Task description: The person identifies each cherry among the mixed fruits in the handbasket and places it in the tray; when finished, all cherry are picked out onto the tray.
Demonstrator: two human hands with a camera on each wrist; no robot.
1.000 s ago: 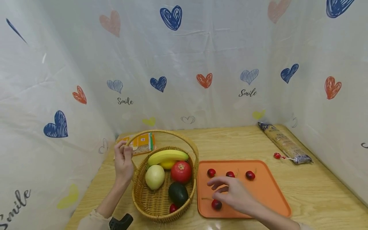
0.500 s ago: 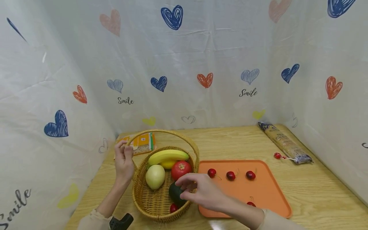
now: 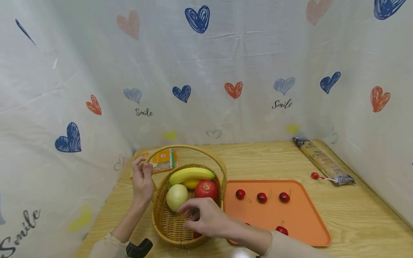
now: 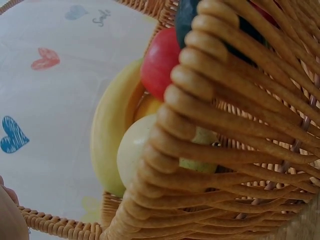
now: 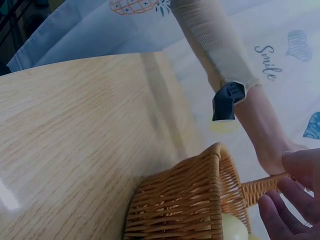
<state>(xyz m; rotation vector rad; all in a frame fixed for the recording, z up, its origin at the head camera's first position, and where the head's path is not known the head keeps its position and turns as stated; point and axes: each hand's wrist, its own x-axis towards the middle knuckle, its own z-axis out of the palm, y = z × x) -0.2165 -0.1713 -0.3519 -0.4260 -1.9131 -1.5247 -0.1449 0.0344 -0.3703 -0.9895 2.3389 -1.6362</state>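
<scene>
My left hand (image 3: 142,184) grips the left side of the handle (image 3: 182,146) of a wicker basket (image 3: 155,220). Above the basket's front right part hovers my right hand (image 3: 211,218), fingers loosely curved, thumb apart, holding nothing visible. Inside lie a yellow banana (image 3: 191,174), another yellow fruit (image 3: 191,184) under it, a pale green round fruit (image 3: 176,197) and a red pomegranate (image 3: 206,189). A cherry (image 3: 196,235) peeks out below the right hand, which hides the avocado in the head view; the dark green avocado (image 4: 186,20) shows in the left wrist view.
Right of the basket an orange tray (image 3: 264,216) holds several cherries (image 3: 262,197), one mostly behind the right forearm. A long yellow packet (image 3: 324,161) and a red lollipop (image 3: 315,175) lie at far right. An orange food bag (image 3: 164,161) lies behind the basket. Heart-patterned curtains surround the table.
My right hand has moved left from over the tray to over the basket, now covering the avocado. The left hand keeps its grip on the handle; the view has shifted slightly.
</scene>
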